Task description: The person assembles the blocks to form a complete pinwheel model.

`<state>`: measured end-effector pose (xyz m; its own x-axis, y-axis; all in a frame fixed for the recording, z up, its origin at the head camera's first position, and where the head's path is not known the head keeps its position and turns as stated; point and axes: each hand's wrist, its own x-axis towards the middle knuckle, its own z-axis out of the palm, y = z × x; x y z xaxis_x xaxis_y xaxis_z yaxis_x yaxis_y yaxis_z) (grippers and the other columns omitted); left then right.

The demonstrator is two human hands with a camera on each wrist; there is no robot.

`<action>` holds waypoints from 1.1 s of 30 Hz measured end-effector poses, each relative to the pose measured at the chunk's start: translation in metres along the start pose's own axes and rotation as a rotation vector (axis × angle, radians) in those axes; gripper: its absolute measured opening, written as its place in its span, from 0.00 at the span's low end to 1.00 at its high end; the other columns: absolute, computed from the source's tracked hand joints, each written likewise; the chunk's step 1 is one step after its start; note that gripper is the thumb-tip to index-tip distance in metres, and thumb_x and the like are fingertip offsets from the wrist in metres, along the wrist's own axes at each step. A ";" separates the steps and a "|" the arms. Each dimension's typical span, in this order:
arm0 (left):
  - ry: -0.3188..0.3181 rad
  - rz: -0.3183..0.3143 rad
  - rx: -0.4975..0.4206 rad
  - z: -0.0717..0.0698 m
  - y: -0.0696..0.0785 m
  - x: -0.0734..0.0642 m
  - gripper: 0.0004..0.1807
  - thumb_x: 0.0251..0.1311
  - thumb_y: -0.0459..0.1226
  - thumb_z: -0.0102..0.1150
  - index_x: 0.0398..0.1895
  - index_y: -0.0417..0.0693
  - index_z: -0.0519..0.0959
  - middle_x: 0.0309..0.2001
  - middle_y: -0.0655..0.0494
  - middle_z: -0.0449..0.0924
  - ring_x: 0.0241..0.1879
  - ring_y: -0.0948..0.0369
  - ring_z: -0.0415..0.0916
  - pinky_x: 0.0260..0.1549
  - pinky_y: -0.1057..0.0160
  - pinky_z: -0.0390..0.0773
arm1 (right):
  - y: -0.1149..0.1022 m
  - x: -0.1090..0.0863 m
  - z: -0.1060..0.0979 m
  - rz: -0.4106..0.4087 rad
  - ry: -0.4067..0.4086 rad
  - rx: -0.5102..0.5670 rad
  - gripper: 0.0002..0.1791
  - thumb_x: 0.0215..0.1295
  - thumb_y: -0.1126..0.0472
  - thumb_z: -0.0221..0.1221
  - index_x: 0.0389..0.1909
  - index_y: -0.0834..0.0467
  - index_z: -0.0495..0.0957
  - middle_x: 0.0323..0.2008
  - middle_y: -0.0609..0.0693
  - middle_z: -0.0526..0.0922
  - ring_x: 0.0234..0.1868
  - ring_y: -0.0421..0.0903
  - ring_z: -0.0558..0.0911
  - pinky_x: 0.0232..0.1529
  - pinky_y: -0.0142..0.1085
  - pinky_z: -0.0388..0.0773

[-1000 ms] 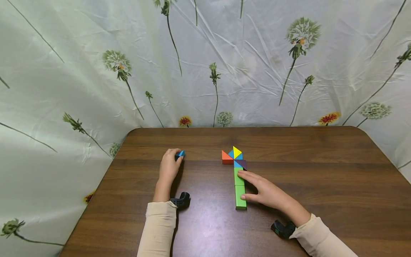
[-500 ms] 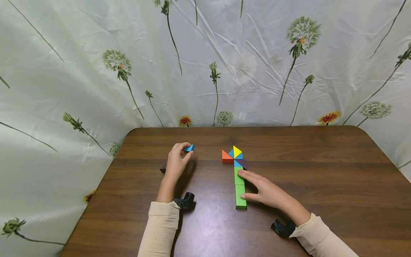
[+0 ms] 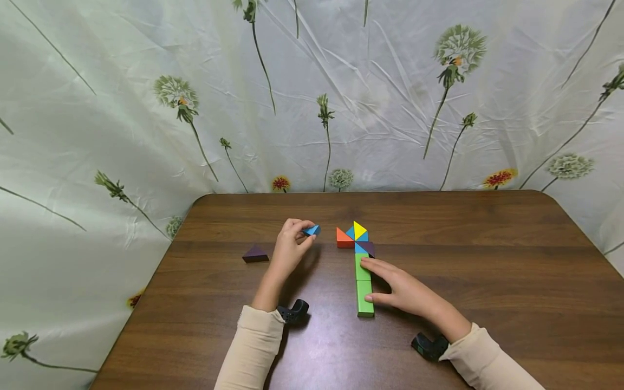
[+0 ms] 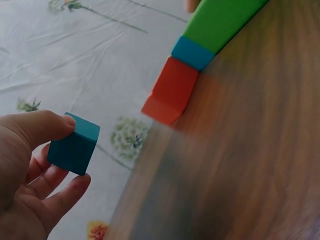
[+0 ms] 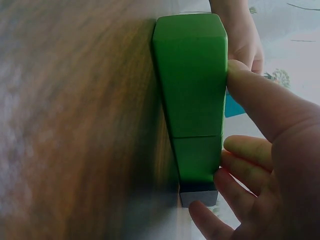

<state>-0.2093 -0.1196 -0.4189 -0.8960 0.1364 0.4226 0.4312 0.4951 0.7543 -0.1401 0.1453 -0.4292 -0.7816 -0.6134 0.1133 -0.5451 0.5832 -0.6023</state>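
My left hand (image 3: 287, 250) pinches a blue triangular block (image 3: 312, 231) between thumb and fingers, above the table, left of the arranged blocks. The left wrist view shows this blue block (image 4: 75, 149) at the fingertips. My right hand (image 3: 405, 290) rests against two green blocks laid end to end, its thumb at the near green block (image 3: 365, 301) and fingertips at the far green block (image 3: 362, 270). Beyond them, triangular blocks meet in a pinwheel: an orange-red one (image 3: 345, 242), a yellow one (image 3: 359, 231), a dark purple one (image 3: 368, 248) and several blue ones.
A loose dark purple triangular block (image 3: 255, 255) lies on the brown wooden table (image 3: 487, 260), left of the left hand. A flower-printed curtain (image 3: 380, 108) hangs behind the table's far edge. Each wrist wears a black camera.
My left hand has lifted the blue block and carried it right, toward the pinwheel. The loose purple block, hidden behind that hand at first, now shows. My right hand has stayed in place.
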 end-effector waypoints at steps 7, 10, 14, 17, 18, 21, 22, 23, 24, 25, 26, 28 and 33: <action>-0.052 0.012 0.002 0.015 0.003 -0.003 0.13 0.49 0.27 0.63 0.40 0.37 0.78 0.39 0.47 0.68 0.37 0.56 0.73 0.38 0.66 0.76 | 0.000 0.000 0.000 -0.014 0.008 -0.006 0.41 0.55 0.41 0.57 0.63 0.62 0.61 0.63 0.55 0.61 0.62 0.53 0.61 0.57 0.48 0.60; -0.067 0.017 -0.002 0.021 0.004 -0.005 0.14 0.48 0.27 0.63 0.40 0.35 0.76 0.39 0.47 0.67 0.36 0.55 0.73 0.38 0.65 0.76 | 0.000 0.000 0.000 -0.011 0.005 -0.002 0.40 0.55 0.41 0.57 0.63 0.62 0.61 0.63 0.55 0.61 0.62 0.53 0.61 0.57 0.49 0.61; -0.083 0.046 0.015 0.026 0.006 -0.007 0.12 0.48 0.28 0.63 0.37 0.36 0.75 0.37 0.48 0.67 0.35 0.56 0.73 0.37 0.65 0.76 | 0.000 -0.001 0.000 0.001 -0.004 0.007 0.40 0.56 0.41 0.57 0.63 0.61 0.61 0.64 0.54 0.60 0.62 0.53 0.60 0.56 0.49 0.61; -0.105 0.039 0.029 0.030 0.007 -0.008 0.11 0.48 0.29 0.64 0.36 0.38 0.76 0.36 0.50 0.68 0.35 0.57 0.73 0.38 0.65 0.76 | 0.000 -0.001 0.000 0.006 -0.007 0.010 0.40 0.56 0.41 0.56 0.64 0.61 0.60 0.64 0.54 0.59 0.63 0.53 0.60 0.56 0.50 0.61; -0.118 0.025 0.030 0.031 0.007 -0.009 0.12 0.48 0.30 0.64 0.36 0.38 0.76 0.36 0.50 0.68 0.36 0.57 0.73 0.38 0.64 0.76 | 0.000 -0.001 0.000 0.008 -0.006 0.011 0.40 0.56 0.41 0.57 0.64 0.61 0.60 0.64 0.54 0.59 0.63 0.53 0.60 0.56 0.50 0.61; -0.137 0.009 0.048 0.034 0.008 -0.010 0.13 0.47 0.31 0.65 0.37 0.40 0.76 0.36 0.50 0.68 0.36 0.58 0.72 0.38 0.63 0.76 | 0.001 -0.001 0.001 0.006 -0.005 0.009 0.40 0.56 0.42 0.57 0.64 0.61 0.60 0.64 0.54 0.59 0.63 0.53 0.60 0.56 0.50 0.61; -0.143 0.007 0.055 0.035 0.009 -0.011 0.13 0.48 0.31 0.65 0.37 0.40 0.76 0.37 0.51 0.68 0.36 0.58 0.72 0.38 0.63 0.76 | 0.001 -0.001 0.001 0.005 -0.005 0.008 0.40 0.56 0.42 0.57 0.64 0.61 0.60 0.64 0.55 0.59 0.63 0.53 0.60 0.56 0.50 0.61; -0.148 0.000 0.061 0.036 0.010 -0.011 0.13 0.48 0.32 0.65 0.37 0.40 0.75 0.37 0.51 0.68 0.36 0.58 0.71 0.38 0.63 0.76 | 0.001 -0.001 0.001 0.004 -0.005 0.009 0.40 0.56 0.42 0.57 0.64 0.61 0.60 0.64 0.55 0.59 0.63 0.53 0.60 0.56 0.49 0.61; -0.152 -0.008 0.065 0.038 0.010 -0.012 0.13 0.48 0.32 0.65 0.38 0.40 0.75 0.37 0.51 0.68 0.36 0.57 0.71 0.37 0.63 0.76 | 0.002 -0.001 0.001 0.003 -0.006 0.009 0.40 0.56 0.42 0.57 0.64 0.61 0.60 0.64 0.55 0.59 0.63 0.53 0.60 0.56 0.49 0.61; -0.155 -0.019 0.065 0.039 0.010 -0.013 0.14 0.48 0.32 0.65 0.38 0.40 0.75 0.37 0.51 0.68 0.36 0.57 0.71 0.37 0.64 0.76 | 0.002 -0.001 0.001 0.002 -0.006 0.009 0.40 0.56 0.42 0.56 0.64 0.61 0.60 0.64 0.55 0.59 0.63 0.53 0.60 0.56 0.49 0.61; -0.158 -0.031 0.068 0.040 0.011 -0.013 0.14 0.48 0.32 0.65 0.39 0.40 0.74 0.37 0.51 0.68 0.36 0.57 0.71 0.37 0.64 0.76 | 0.002 -0.001 0.001 0.001 -0.007 0.010 0.40 0.56 0.42 0.56 0.64 0.61 0.60 0.64 0.55 0.59 0.63 0.53 0.60 0.56 0.49 0.61; -0.167 -0.057 0.066 0.043 0.012 -0.015 0.15 0.49 0.32 0.64 0.40 0.40 0.73 0.37 0.50 0.68 0.37 0.57 0.71 0.38 0.64 0.75 | 0.002 -0.001 0.001 0.000 -0.007 0.012 0.40 0.56 0.42 0.56 0.64 0.61 0.60 0.64 0.55 0.59 0.63 0.53 0.60 0.56 0.49 0.61; -0.166 -0.088 0.060 0.051 0.011 -0.017 0.18 0.50 0.31 0.64 0.43 0.39 0.70 0.39 0.49 0.69 0.40 0.55 0.71 0.40 0.64 0.75 | 0.003 -0.001 0.002 -0.004 -0.006 0.015 0.40 0.56 0.42 0.56 0.63 0.62 0.60 0.64 0.55 0.60 0.62 0.53 0.60 0.56 0.49 0.61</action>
<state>-0.1945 -0.0730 -0.4433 -0.9374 0.2275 0.2637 0.3475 0.5606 0.7517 -0.1407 0.1465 -0.4321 -0.7772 -0.6194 0.1110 -0.5439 0.5725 -0.6136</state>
